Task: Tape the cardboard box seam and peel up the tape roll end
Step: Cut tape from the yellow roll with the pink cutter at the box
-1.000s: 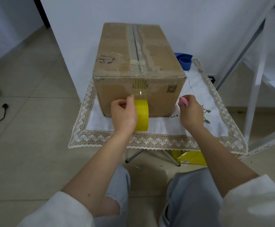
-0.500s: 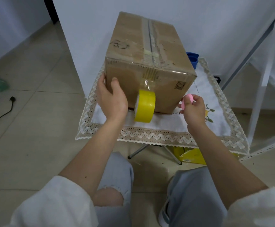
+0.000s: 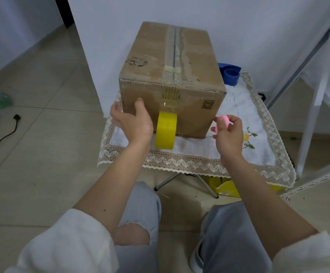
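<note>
Yellow tape roll (image 3: 166,133) hangs on edge against the near face of the cardboard box (image 3: 172,83), joined to it by a clear strip running up toward the top seam. My left hand (image 3: 133,123) is open, braced on the box just left of the roll and nearer it. My right hand (image 3: 228,133), well apart, pinches a small pink object (image 3: 222,123).

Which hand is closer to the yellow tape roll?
Left. The left hand sits right beside the yellow tape roll, bracing the box. The right hand holds something pink, farther off.
</note>
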`<state>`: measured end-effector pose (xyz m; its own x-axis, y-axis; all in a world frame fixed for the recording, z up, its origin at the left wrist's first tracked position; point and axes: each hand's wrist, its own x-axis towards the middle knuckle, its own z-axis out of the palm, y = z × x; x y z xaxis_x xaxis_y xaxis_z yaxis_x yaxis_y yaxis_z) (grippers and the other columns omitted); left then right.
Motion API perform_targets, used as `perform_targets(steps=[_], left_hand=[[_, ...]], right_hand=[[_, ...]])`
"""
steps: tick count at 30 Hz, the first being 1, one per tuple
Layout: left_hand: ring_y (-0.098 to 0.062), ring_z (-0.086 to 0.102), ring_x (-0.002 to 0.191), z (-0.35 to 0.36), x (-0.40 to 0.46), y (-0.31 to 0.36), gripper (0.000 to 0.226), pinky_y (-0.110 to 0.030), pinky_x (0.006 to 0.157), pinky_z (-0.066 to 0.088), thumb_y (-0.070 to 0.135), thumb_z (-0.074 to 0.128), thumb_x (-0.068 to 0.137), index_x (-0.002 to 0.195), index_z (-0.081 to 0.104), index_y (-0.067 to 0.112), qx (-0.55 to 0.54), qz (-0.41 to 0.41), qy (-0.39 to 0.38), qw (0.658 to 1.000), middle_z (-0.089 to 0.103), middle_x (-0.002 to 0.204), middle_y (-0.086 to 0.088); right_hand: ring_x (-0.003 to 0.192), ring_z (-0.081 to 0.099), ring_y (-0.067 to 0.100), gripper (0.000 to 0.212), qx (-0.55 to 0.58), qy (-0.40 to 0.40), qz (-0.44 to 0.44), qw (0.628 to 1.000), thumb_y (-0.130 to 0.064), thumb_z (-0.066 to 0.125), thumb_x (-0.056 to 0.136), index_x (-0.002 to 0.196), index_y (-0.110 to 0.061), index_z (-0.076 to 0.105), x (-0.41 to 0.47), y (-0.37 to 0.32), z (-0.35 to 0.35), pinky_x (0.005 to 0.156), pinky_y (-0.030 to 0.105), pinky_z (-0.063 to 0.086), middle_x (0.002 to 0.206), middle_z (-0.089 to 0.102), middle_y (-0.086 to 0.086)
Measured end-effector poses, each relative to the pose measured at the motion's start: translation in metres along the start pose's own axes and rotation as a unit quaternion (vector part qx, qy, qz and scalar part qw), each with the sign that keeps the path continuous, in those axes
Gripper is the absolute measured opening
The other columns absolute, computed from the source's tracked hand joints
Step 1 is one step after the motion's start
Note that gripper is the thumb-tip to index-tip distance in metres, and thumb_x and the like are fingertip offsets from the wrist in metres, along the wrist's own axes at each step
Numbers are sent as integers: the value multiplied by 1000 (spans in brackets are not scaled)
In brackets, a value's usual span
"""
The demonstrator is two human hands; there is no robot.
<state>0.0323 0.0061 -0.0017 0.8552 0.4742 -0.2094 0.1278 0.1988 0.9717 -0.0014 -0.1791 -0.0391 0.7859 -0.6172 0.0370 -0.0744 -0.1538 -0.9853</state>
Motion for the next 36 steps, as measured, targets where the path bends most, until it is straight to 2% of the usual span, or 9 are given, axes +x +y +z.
perform_targets(steps=[3,6,8,10,15,19,24,31,36], left_hand=[[-7,52,83,2,-7,-3,42,-20,65,37,37,63,91,118,42,13,37,-69,-59,995,50,118,-1],[-11,55,84,2,-6,-6,42,-29,73,44,47,65,88,109,44,17,97,-108,-145,979,52,91,6],[-21,60,98,3,-4,-8,41,-37,87,49,45,67,87,111,48,17,113,-108,-161,974,57,96,3],[-23,60,100,4,-3,-10,37,-38,89,49,43,66,88,110,50,18,117,-104,-170,973,59,98,1],[-10,49,74,7,-5,-10,26,-24,61,37,37,64,91,100,52,16,111,-63,-150,980,52,82,7],[-7,47,67,11,-7,-13,22,-24,59,36,33,66,90,93,52,16,95,-53,-127,986,52,78,8],[-8,48,66,15,-7,-17,21,-25,60,37,34,67,89,88,52,18,87,-48,-112,989,53,77,8],[-7,47,64,17,-6,-19,22,-28,71,38,34,67,88,85,52,19,95,-48,-94,990,53,75,9],[-6,51,65,15,-8,-20,19,-27,71,41,30,71,85,77,55,24,80,-16,-84,993,56,73,11]], right_hand=[[66,63,-2,8,33,26,-58,997,-27,43,102,109,-23,43,-12,-7,-1,65,24,51,92,66,-7],[59,56,5,8,30,-33,-111,993,-25,41,104,110,-21,43,-22,-14,-1,55,17,46,84,61,-7],[64,51,8,11,25,-98,-124,987,-23,40,104,112,-21,45,-25,-17,1,58,17,43,86,60,-4],[68,49,8,18,20,-166,-116,979,-17,36,101,116,-21,47,-26,-21,3,59,12,42,92,60,-2],[74,58,7,27,-40,-282,-117,951,-12,36,104,128,-16,48,-20,-29,12,66,10,46,101,67,-4],[74,60,9,20,-70,-303,-137,940,-13,41,104,120,-17,52,-11,-31,15,66,11,49,95,67,-6],[70,59,6,17,-137,-302,-184,925,-18,43,103,116,-17,54,-5,-34,17,73,25,50,88,66,-10],[63,55,3,10,-147,-306,-192,921,-24,46,102,103,-28,55,-2,-38,18,74,22,48,76,63,-11],[63,53,3,13,-191,-309,-203,909,-25,48,102,108,-18,57,0,-40,16,70,15,45,80,63,-8]])
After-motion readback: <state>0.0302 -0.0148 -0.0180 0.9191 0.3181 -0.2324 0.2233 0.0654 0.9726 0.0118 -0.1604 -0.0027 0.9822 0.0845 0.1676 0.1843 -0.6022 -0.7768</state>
